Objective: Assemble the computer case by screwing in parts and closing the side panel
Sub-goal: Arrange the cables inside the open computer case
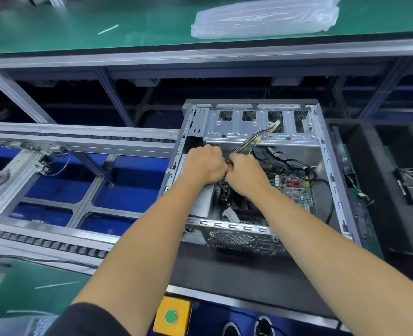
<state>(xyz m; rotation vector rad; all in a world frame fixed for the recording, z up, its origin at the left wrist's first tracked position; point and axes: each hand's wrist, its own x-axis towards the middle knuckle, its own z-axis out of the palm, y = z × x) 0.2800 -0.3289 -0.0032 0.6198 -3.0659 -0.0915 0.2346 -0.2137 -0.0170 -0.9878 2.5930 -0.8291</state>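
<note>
- The computer case (254,170) lies on its side on the dark mat (237,275), open face up, near the front edge of the table (31,282); a hard pull inside it could slide it on the mat
- The rear grille edge (232,235) sits right under both forearms, and leaning in could scrape skin on bare sheet metal
- The left hand (204,164) is curled into a fist, knuckles touching the right hand (245,174), which is also curled; both seem to pinch the cable bundle (251,144), though the fingers are hidden, so what exactly they hold cannot be told
- Working blind like this, a connector could be forced in skewed or a wire nicked
- The motherboard (292,187) lies just beside the hands; a slip could knock its parts
- The loose black cables (295,163) could get trapped when the side panel closes
- The drive bracket (256,127) beyond has sharp cut-outs that could chafe the bundle running over it
</note>
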